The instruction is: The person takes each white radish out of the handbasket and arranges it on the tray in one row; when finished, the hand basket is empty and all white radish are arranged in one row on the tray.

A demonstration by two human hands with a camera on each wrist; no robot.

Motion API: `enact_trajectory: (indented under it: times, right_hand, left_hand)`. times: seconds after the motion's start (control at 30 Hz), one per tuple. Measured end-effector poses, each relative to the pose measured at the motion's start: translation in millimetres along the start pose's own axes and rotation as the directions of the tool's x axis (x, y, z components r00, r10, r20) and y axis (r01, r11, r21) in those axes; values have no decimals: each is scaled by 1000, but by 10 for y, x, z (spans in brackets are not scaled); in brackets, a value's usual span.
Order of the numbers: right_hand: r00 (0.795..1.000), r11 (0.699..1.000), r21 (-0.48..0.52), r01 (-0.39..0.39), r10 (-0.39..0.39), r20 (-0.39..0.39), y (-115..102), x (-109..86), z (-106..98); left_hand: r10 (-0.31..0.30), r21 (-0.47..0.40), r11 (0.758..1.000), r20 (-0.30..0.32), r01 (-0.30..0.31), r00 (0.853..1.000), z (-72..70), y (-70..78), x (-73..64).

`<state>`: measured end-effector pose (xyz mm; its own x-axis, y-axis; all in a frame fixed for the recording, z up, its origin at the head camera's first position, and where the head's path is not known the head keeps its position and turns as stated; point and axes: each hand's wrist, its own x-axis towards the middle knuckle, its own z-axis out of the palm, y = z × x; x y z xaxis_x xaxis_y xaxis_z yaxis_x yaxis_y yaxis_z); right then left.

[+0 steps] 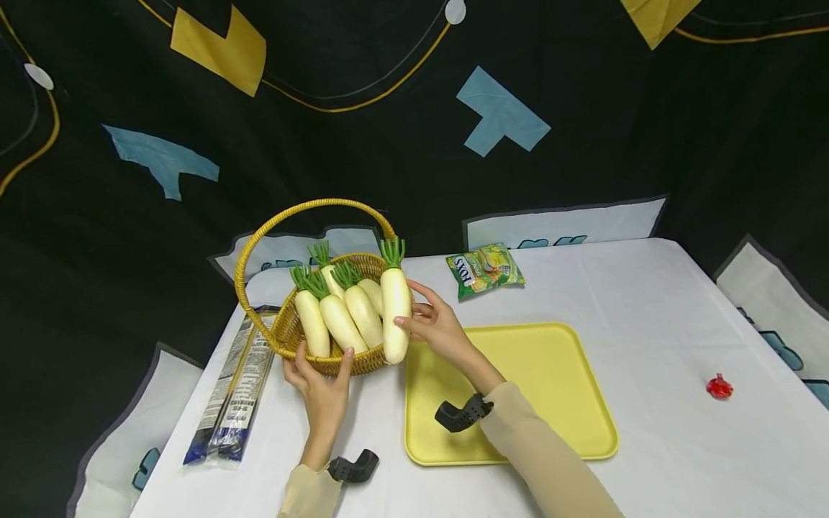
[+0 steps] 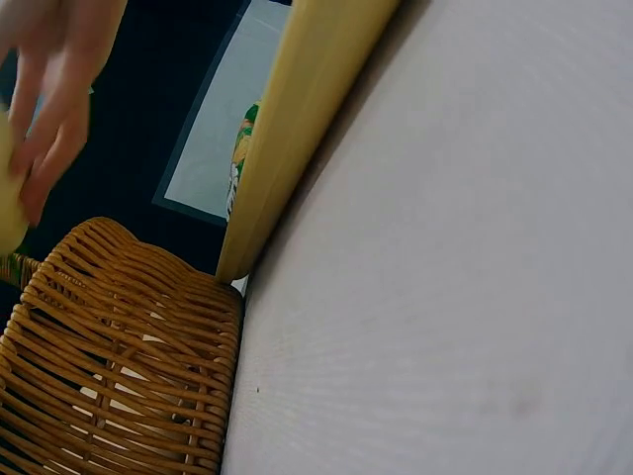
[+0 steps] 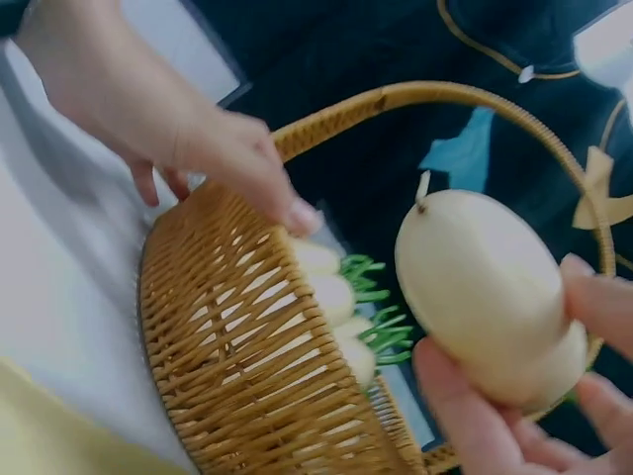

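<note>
My right hand (image 1: 437,327) grips a white radish (image 1: 396,309) with a short green top, holding it upright at the right side of the wicker basket (image 1: 370,362). Fingers and thumb lie on either side of this radish (image 3: 485,287) in the right wrist view. My left hand (image 1: 322,396) holds the basket's near rim, its thumb over the edge (image 3: 297,213). Several more white radishes (image 1: 341,321) with green tops lean inside the basket. Its tall arched handle (image 1: 311,205) stands up. The left wrist view shows the woven basket wall (image 2: 119,346) against the white tabletop.
A yellow tray (image 1: 518,396) lies right of the basket, below my right forearm. Behind it is a green Fox's snack bag (image 1: 486,270). Long plastic packets (image 1: 233,396) lie at the left edge. A small red wrapped item (image 1: 719,387) sits far right.
</note>
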<state>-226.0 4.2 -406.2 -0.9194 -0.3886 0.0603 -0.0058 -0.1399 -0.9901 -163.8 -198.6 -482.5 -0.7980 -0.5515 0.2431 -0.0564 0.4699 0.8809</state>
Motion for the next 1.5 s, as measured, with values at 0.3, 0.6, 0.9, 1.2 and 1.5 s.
enact_trajectory:
  times: [0.3, 0.6, 0.9, 1.2, 1.5]
  right_hand:
    - [992, 994, -43, -96, 92, -89, 99, -546, -126]
    - [979, 968, -157, -195, 183, -92, 380, -872, 3]
    - [975, 949, -231, -216, 197, -104, 476, -940, 17]
    - [976, 945, -248, -214, 196, -95, 567, -935, 39]
    - [992, 884, -451, -122, 102, -68, 572, -967, 48]
  left_hand:
    - [-1, 13, 1000, 14, 1, 1000, -5, 15, 9]
    - [9, 14, 1000, 3, -9, 1000, -40, 17, 38]
    - [-6, 25, 1000, 10, 5, 1000, -17, 18, 29]
    - [4, 25, 1000, 1, -5, 1000, -11, 22, 21]
    - [0, 25, 1000, 8, 0, 1000, 10, -7, 0]
